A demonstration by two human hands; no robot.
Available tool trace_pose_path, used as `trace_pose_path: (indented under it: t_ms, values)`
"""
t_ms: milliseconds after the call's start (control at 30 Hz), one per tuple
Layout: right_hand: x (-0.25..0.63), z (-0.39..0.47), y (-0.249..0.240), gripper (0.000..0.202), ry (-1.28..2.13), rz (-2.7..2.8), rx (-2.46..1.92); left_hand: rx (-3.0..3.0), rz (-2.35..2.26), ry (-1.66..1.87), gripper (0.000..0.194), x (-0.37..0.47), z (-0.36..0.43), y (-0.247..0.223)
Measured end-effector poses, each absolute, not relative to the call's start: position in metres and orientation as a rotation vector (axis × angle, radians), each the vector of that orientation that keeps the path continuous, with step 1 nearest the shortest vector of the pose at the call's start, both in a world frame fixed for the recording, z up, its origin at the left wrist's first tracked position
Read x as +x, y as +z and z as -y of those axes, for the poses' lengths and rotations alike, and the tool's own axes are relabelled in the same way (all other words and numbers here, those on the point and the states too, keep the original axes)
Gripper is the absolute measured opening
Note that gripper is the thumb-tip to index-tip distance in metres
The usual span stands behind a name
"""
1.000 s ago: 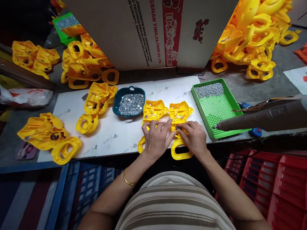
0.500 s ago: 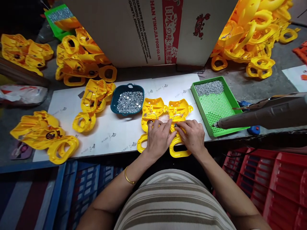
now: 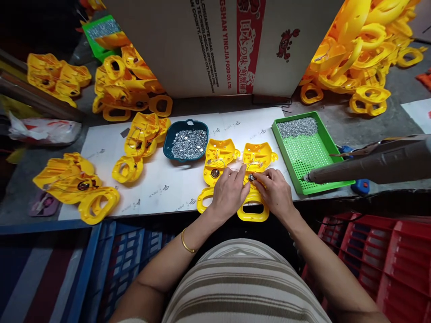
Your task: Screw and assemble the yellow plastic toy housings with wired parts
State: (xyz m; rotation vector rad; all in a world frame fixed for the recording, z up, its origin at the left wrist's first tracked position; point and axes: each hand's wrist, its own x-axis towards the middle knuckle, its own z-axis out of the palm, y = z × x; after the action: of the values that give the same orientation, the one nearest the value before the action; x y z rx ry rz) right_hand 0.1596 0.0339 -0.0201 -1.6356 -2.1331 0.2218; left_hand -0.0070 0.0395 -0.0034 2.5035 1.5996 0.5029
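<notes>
Two open yellow plastic shells with loop handles lie side by side in front of me, the left shell (image 3: 220, 152) and the right shell (image 3: 257, 154). Thin wires run across them. A dark round speaker-like part (image 3: 215, 172) sits in the left shell. My right hand (image 3: 278, 195) pinches a small round metallic part (image 3: 251, 177) at the right shell, thumb and index finger at its edge. My left hand (image 3: 230, 193) lies across the gap between the shells, its index finger stretched out and thumb apart from it. Its other fingertips are partly hidden.
A dark teal basket (image 3: 167, 146) of small metal pieces stands left of the shells. To the right are a green tray (image 3: 323, 154) with screws and a grey tool (image 3: 367, 163) over it. More yellow shells (image 3: 76, 179) lie left. A large carton (image 3: 272, 67) stands behind.
The view has shifted slightly, so the scene sits a little further right. My right fingers have drawn back slightly, showing more of the round part. My left hand stays over the shells.
</notes>
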Motion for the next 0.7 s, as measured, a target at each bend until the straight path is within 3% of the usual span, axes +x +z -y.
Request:
trace_pose_path:
  t_ms: [200,433,700]
  values:
    - [0.158,-0.038,-0.018,0.012,0.213,2.21,-1.696,2.419,-1.618,0.471,0.043,-0.005,-0.049,-0.005]
    - [0.166,-0.046,-0.02,0.015,0.222,2.301,-1.642,2.417,-1.622,0.374,0.05,-0.003,-0.052,-0.004]
    - [0.162,-0.027,-0.002,0.022,0.233,2.171,-1.562,2.411,-1.657,0.751,0.033,-0.036,-0.032,0.005]
